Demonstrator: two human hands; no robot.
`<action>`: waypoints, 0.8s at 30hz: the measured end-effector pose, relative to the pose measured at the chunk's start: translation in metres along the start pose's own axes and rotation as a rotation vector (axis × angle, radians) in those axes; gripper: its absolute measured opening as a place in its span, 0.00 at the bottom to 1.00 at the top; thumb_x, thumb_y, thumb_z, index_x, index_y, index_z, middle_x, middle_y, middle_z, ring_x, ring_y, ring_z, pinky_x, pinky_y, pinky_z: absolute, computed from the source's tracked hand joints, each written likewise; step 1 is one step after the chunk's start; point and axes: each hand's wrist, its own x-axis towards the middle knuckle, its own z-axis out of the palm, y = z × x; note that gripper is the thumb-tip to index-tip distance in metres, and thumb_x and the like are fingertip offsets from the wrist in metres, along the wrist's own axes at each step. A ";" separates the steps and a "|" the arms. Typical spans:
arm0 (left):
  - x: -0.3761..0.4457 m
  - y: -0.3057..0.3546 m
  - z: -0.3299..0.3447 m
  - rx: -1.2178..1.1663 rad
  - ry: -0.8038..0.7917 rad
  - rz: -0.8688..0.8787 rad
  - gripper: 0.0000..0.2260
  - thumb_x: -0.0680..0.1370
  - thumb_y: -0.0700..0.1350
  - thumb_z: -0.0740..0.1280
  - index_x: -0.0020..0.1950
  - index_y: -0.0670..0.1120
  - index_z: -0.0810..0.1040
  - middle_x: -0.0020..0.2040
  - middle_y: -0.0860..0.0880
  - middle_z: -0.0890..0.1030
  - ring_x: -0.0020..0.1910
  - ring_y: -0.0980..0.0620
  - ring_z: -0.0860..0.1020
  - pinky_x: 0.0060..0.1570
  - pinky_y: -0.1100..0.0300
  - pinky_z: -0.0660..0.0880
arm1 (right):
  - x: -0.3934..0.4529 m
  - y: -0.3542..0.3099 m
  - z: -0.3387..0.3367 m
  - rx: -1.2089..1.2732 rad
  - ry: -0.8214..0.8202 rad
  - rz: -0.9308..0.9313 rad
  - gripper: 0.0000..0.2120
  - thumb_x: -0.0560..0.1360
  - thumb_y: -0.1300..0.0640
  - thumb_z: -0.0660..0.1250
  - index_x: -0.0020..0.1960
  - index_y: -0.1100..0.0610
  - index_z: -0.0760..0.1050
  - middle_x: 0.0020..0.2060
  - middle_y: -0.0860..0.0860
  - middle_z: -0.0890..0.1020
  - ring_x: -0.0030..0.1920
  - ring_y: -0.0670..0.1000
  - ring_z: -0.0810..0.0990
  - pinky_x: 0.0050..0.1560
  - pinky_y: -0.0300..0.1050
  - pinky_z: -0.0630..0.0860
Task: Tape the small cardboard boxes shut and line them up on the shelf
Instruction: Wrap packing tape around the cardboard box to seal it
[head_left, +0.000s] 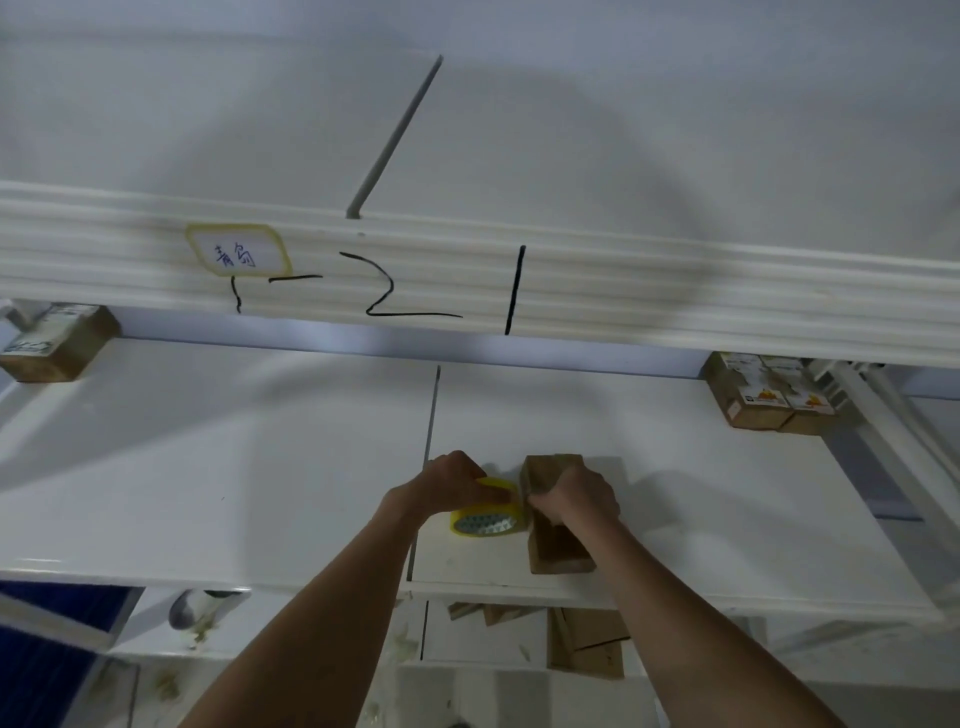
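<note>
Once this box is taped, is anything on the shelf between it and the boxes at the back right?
Nothing visible. The cardboard box under the right hand sits near the front edge, and the white shelf is bare from there to the taped boxes at the back right. The tape roll in the left hand lies on the other side.

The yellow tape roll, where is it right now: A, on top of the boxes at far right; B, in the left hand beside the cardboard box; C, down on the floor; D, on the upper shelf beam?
B: the left hand grips the yellow tape roll right next to the cardboard box, which the right hand holds on the shelf.
</note>
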 end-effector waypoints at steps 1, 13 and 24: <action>0.001 -0.001 0.001 -0.004 0.002 0.000 0.23 0.69 0.66 0.73 0.46 0.46 0.84 0.45 0.46 0.84 0.46 0.49 0.83 0.51 0.52 0.82 | -0.001 0.001 -0.001 0.009 0.011 -0.002 0.31 0.72 0.36 0.72 0.64 0.57 0.75 0.56 0.53 0.82 0.53 0.53 0.82 0.46 0.45 0.75; 0.006 0.005 0.002 0.010 0.025 -0.016 0.28 0.67 0.68 0.73 0.51 0.45 0.84 0.47 0.47 0.85 0.46 0.49 0.83 0.53 0.51 0.82 | -0.005 0.004 0.002 0.081 0.077 -0.015 0.34 0.70 0.30 0.69 0.63 0.55 0.76 0.56 0.52 0.82 0.54 0.54 0.82 0.44 0.44 0.74; 0.001 0.001 -0.011 0.155 0.082 -0.089 0.37 0.59 0.76 0.70 0.52 0.47 0.81 0.46 0.50 0.83 0.45 0.50 0.82 0.50 0.54 0.82 | 0.000 0.020 -0.020 0.199 0.039 -0.013 0.35 0.65 0.30 0.72 0.59 0.56 0.77 0.46 0.49 0.83 0.42 0.49 0.81 0.40 0.42 0.78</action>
